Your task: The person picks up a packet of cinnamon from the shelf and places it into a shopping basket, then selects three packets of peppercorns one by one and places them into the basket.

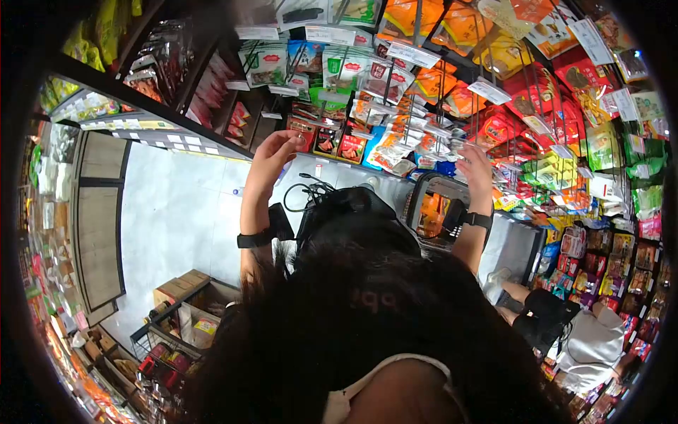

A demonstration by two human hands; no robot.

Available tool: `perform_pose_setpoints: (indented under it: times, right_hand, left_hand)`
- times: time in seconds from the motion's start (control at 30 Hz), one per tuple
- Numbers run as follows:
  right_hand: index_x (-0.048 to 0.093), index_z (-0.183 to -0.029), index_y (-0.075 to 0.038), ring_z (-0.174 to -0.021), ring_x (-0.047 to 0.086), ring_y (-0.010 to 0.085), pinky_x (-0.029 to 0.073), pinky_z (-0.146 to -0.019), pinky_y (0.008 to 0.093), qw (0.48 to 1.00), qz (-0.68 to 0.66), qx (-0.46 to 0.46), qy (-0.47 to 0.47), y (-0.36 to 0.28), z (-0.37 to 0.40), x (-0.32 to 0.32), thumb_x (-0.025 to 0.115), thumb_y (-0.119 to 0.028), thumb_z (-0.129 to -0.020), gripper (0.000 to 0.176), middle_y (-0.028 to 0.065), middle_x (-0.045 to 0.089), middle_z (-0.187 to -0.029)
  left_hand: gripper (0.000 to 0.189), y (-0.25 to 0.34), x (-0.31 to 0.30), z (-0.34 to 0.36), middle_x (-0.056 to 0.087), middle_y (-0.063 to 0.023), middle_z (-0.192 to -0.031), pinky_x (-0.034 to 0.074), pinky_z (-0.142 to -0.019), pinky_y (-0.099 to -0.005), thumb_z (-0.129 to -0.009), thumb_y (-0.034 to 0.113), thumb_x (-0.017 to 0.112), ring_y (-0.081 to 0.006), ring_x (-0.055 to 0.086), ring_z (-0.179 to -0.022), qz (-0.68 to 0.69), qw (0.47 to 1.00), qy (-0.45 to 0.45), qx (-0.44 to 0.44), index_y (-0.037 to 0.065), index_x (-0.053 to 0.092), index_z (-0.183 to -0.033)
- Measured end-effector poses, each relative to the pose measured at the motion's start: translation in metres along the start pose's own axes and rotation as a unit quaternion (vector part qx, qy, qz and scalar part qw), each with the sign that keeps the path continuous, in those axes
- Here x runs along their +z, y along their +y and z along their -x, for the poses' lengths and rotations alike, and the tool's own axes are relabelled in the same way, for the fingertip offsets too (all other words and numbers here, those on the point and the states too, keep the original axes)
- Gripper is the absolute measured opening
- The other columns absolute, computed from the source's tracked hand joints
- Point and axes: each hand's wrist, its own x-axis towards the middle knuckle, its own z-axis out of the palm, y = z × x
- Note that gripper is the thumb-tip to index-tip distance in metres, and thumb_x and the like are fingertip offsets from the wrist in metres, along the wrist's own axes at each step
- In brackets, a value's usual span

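Observation:
My left hand (274,150) is raised in front of the lowest shelf, its fingers curled together at the edge of a red packet (301,140). What is between those fingertips, if anything, I cannot tell. My right hand (476,168) reaches toward a heap of white-and-orange snack packets (406,145), fingers apart and no packet in its grasp. Boxed red packs (351,147) stand between the two hands. Below my right wrist is a dark shopping basket (417,205) with orange packets (432,210) inside. Both wrists carry black bands.
Hanging bags, orange (409,20) and red (530,88), fill the racks above, with price tags (489,92) sticking out. A person in a grey top (592,343) is at the lower right. A wire cart (169,325) with goods stands at the lower left on pale floor (166,212).

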Motion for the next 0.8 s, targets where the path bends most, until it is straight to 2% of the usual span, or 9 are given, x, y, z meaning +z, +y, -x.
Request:
perform_pose_setpoints:
  times: [0.1,0.13,0.23,0.27,0.4,0.53,0.63,0.77,0.8]
  right_hand:
    - [0.054,-0.104,-0.004,-0.075,0.056,0.0153,0.047,-0.068,0.0259,1.0,-0.011,0.008,0.006,0.007,0.007,-0.033,0.052,-0.019,-0.084,0.025,0.0075,0.06,-0.093]
    - [0.054,-0.104,-0.005,-0.075,0.057,0.0154,0.047,-0.067,0.0264,0.999,-0.009,0.019,0.042,0.004,0.015,-0.036,0.053,-0.021,-0.084,0.026,0.0082,0.06,-0.092]
    - [0.054,-0.103,-0.005,-0.075,0.057,0.0157,0.047,-0.067,0.0273,0.997,-0.033,0.033,0.067,0.02,0.016,-0.071,0.055,-0.025,-0.082,0.028,0.0093,0.061,-0.092]
    - [0.054,-0.102,-0.005,-0.077,0.057,0.0164,0.047,-0.067,0.0277,0.995,0.006,0.04,0.088,0.024,0.013,-0.079,0.055,-0.026,-0.081,0.029,0.0098,0.061,-0.092]
    - [0.054,-0.103,-0.004,-0.077,0.057,0.0176,0.047,-0.066,0.0268,0.991,0.004,0.071,0.114,0.025,-0.005,-0.081,0.052,-0.025,-0.082,0.03,0.0101,0.06,-0.093]
    - [0.054,-0.103,-0.004,-0.077,0.057,0.0177,0.048,-0.069,0.0281,0.999,0.003,0.041,0.035,0.015,-0.031,-0.046,0.051,-0.021,-0.084,0.027,0.0105,0.06,-0.095]
    - [0.055,-0.102,-0.003,-0.078,0.057,0.0178,0.049,-0.069,0.0285,0.998,-0.021,0.059,-0.004,0.011,-0.058,-0.013,0.051,-0.019,-0.084,0.024,0.0107,0.06,-0.095]
    - [0.055,-0.099,-0.002,-0.08,0.056,0.0189,0.048,-0.071,0.0294,0.992,-0.076,0.071,-0.072,-0.008,-0.077,0.029,0.053,-0.017,-0.083,0.022,0.0095,0.059,-0.091]
    - [0.055,-0.099,-0.001,-0.08,0.056,0.0198,0.048,-0.072,0.0305,0.982,-0.131,0.091,-0.097,-0.006,-0.086,0.033,0.053,-0.016,-0.084,0.021,0.0096,0.059,-0.092]
  left_hand:
    - [0.021,0.009,0.012,-0.01,0.06,-0.0029,-0.094,0.041,-0.076,-0.0218,-0.087,0.014,0.054,-0.0083,0.054,-0.086,-0.009,0.999,-0.019,0.025,0.001,0.053,-0.103]
    - [0.022,0.005,0.011,-0.016,0.06,-0.0037,-0.094,0.041,-0.076,-0.0218,-0.087,0.014,0.054,-0.0084,0.054,-0.086,-0.003,0.999,-0.03,0.039,0.0,0.053,-0.103]
    - [0.022,0.008,0.015,-0.017,0.06,-0.0036,-0.093,0.041,-0.075,-0.0219,-0.086,0.014,0.055,-0.0084,0.054,-0.085,0.003,0.997,-0.03,0.066,0.0,0.053,-0.103]
    - [0.022,0.006,0.014,-0.016,0.06,-0.0031,-0.093,0.041,-0.075,-0.0215,-0.086,0.014,0.055,-0.0081,0.054,-0.084,-0.02,0.998,-0.015,0.065,0.0,0.054,-0.103]
    - [0.022,-0.006,0.001,-0.012,0.06,-0.0017,-0.09,0.041,-0.077,-0.0212,-0.085,0.016,0.056,-0.0084,0.055,-0.085,-0.046,0.999,-0.002,0.023,0.002,0.055,-0.102]
    - [0.023,-0.018,-0.011,-0.006,0.059,-0.0015,-0.092,0.042,-0.077,-0.0226,-0.084,0.017,0.057,-0.0102,0.055,-0.085,-0.013,0.999,0.036,-0.013,0.003,0.054,-0.103]
    - [0.023,-0.021,-0.011,-0.009,0.059,-0.0015,-0.092,0.042,-0.077,-0.0231,-0.085,0.017,0.057,-0.0102,0.055,-0.085,0.006,0.998,0.052,-0.017,0.004,0.054,-0.103]
    - [0.023,-0.017,0.003,-0.021,0.059,-0.0016,-0.091,0.042,-0.077,-0.0232,-0.085,0.017,0.056,-0.01,0.055,-0.085,-0.008,0.999,0.045,-0.016,0.003,0.054,-0.104]
    - [0.023,-0.01,0.01,-0.023,0.059,-0.0012,-0.092,0.042,-0.077,-0.0226,-0.085,0.016,0.056,-0.0094,0.055,-0.085,-0.001,0.999,0.032,-0.023,0.004,0.054,-0.104]
